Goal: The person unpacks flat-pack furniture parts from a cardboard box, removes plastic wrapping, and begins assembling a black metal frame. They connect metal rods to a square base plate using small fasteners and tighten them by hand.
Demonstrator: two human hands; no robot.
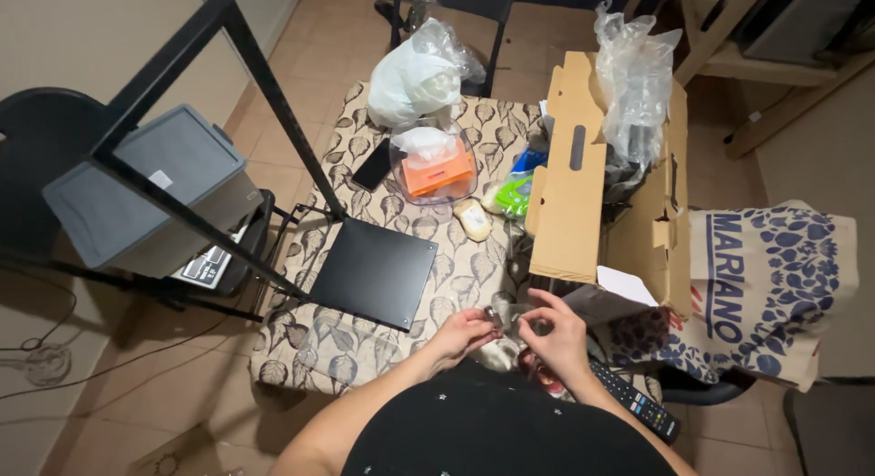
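Observation:
My left hand (463, 335) and my right hand (552, 339) meet at the near edge of a small table with a leaf-patterned cloth (351, 344). Between them they hold a small clear plastic bag (518, 317). A small dark metal piece (492, 316) sits at my left fingertips, pinched against the bag. My right fingers pinch the bag's other side. What is inside the bag is too small to tell.
A black metal frame with a flat black plate (372, 271) stands on the table's left. Behind are a clear tub with an orange item (436, 171), a white plastic bag (415, 80), an open cardboard box (583, 175). A remote control (633, 403) lies at right, a patterned tote bag (775, 285) beside it.

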